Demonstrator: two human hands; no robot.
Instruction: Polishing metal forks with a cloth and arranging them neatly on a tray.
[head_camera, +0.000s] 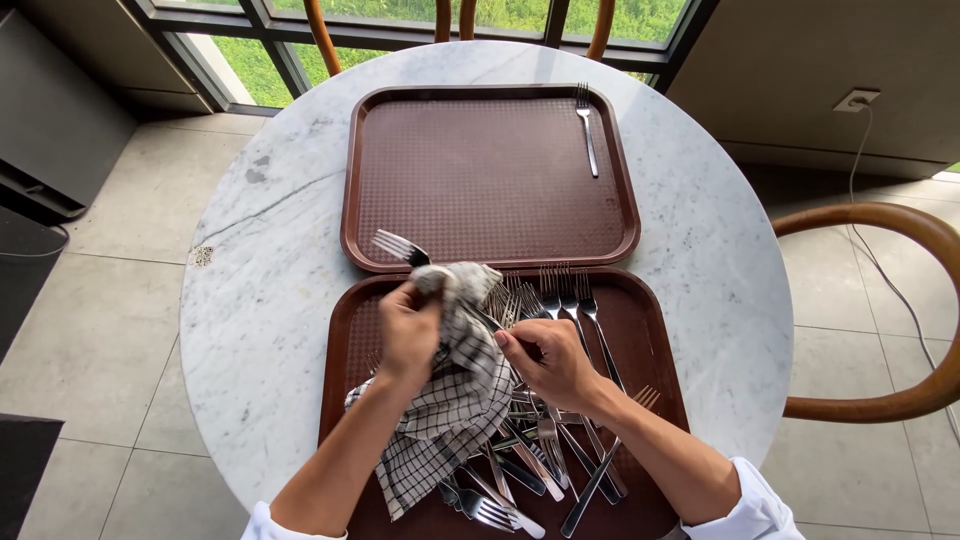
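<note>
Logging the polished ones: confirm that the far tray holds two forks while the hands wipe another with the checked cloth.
Not quite. The head view shows the far tray holding one fork, not two. The left hand and right hand do wipe another fork with the checked cloth.

Bright window daylight, sharp, soft shadows

Dining room: marble table (260, 270), bentwood chairs (900, 300), trays (490, 250).
</note>
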